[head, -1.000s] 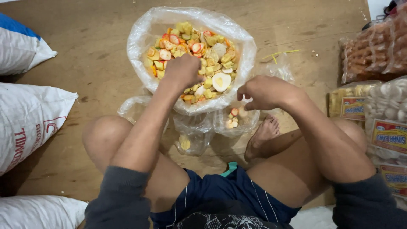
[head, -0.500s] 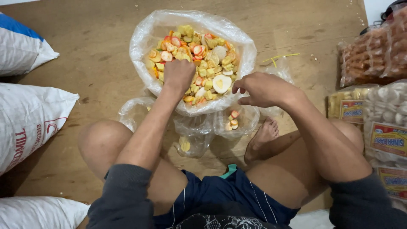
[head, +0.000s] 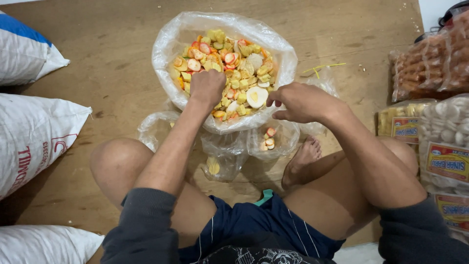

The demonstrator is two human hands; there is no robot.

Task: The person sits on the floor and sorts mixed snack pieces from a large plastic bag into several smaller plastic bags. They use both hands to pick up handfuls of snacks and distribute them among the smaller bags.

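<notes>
At the far left, three white woven sacks [head: 34,142] lay on the brown wooden floor [head: 107,58], one of them with a blue band at its top. A person sat cross-legged on that floor in dark blue shorts [head: 254,220] and grey sleeves, knees spread wide.

The left hand [head: 207,88] was plunged knuckles-up into the large clear plastic bag [head: 166,44], its fingers curled down and buried among the mixed crackers [head: 239,63], yellow, orange, red-and-white pieces with one pale round slice near the middle. Whether those fingers had closed around any pieces could not be told, since the tips were hidden in the heap. The big bag stood open just ahead of the person's shins, its rim rolled outward.

Beneath its near edge sat several small clear bags [head: 224,156]; one small bag [head: 269,142] held a few crackers. The right hand [head: 300,102] hovered over this bag's mouth, fingers pinched narrow with thumb against fingertips; whether they held the bag's rim or a cracker was not clear. A bare foot [head: 303,159] rested just below.

Further right, thin yellow strings [head: 322,66] lay on the floor, and sealed packets of snacks [head: 439,112], brown sticks and white rounds, were stacked at the edge.
</notes>
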